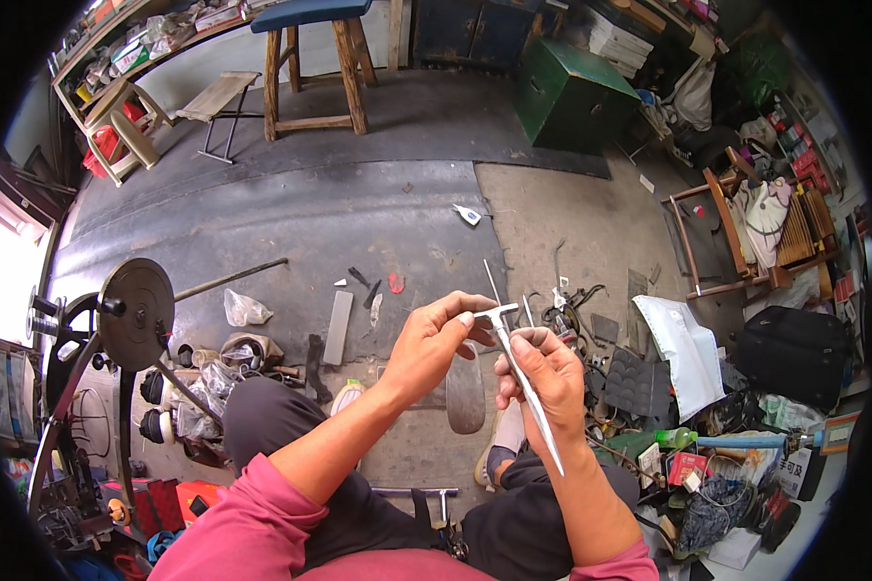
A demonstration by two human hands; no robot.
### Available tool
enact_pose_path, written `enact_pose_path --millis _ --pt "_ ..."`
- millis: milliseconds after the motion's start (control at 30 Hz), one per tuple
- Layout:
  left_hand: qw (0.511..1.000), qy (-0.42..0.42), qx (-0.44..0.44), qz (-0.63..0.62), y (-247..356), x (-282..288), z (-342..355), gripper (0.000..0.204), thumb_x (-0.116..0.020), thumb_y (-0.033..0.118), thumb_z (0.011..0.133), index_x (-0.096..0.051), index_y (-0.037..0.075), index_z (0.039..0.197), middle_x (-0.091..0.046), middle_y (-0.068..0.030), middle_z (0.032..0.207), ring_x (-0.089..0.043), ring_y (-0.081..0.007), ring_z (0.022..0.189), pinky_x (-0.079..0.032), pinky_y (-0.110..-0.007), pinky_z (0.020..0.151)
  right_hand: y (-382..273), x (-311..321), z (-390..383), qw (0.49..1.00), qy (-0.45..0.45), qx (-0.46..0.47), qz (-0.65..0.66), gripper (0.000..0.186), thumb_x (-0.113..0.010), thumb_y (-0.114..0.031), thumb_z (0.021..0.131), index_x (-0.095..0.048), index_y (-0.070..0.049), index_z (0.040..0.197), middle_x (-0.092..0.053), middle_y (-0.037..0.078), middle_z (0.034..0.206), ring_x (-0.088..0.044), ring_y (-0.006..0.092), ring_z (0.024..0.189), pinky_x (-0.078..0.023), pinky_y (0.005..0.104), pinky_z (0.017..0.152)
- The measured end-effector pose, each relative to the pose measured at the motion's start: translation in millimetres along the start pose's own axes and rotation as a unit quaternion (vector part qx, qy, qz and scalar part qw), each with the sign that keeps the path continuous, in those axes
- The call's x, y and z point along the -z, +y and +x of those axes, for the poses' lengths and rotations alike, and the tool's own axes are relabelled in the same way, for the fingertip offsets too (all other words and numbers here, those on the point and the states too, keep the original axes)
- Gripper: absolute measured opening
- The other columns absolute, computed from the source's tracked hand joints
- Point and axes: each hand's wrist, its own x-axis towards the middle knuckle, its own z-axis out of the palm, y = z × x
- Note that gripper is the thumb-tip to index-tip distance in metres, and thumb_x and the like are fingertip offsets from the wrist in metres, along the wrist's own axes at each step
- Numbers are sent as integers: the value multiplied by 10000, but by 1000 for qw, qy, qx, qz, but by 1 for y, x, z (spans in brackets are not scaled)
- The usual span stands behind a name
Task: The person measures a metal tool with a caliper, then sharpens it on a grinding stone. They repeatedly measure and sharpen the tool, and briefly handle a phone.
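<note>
Plainly, both hands are on one silver spike (544,423), held above the lap between the knees.

From the left, a round black wheel (138,315) stands well apart from the hands, then a clear bag (247,309) and a grey block (338,327) lie on the floor. The left hand (434,349) is nearly closed, thumb and forefinger pinching the left end of the spike's crossbar (501,311); its other fingers are partly hidden. Below, between the hands, lies a dark flat piece (466,395). The spike slants down and right from the crossbar, its point in front of the right wrist. The right hand (554,373) curls round the upper shaft, thumb pressed on it. Farther right lie a white bag (681,356) and a black bag (793,356).
</note>
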Motion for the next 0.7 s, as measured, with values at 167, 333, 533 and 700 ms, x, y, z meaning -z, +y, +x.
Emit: enact_pose_path --millis 167,333,533,700 --pt "1000 -5 1 18 1 0 -1 331 -510 165 1055 -666 31 1315 -742 -64 1128 -714 -156 1038 -555 -316 837 -2 1 1 1000 -2 -10 20 202 -692 -211 1028 -632 -26 1082 -721 112 831 -659 123 588 -557 289 512" --pt "1000 -7 9 29 0 0 -1 333 -509 153 1054 -654 31 1328 -727 -64 1180 -712 -160 1047 -550 -315 843 -2 2 1 999 -1 -13 33 189 -695 -203 1025 -637 -29 1071 -719 110 829 -660 123 595 -558 291 516" --pt "1000 7 9 29 1 -1 0 289 -517 149 1066 -640 23 1296 -720 -58 1169 -709 -159 1041 -551 -310 827 3 1 2 1000 -9 -12 5 168 -698 -180 1019 -637 -33 1074 -718 109 837 -664 127 610 -556 295 514" --pt "999 14 15 49 2 -2 0 274 -520 142 1068 -638 15 1280 -715 -52 1140 -702 -152 1027 -555 -307 820 2 0 1 1000 -7 -27 9 160 -697 -182 1021 -637 -40 1063 -711 99 823 -652 120 590 -550 288 507"
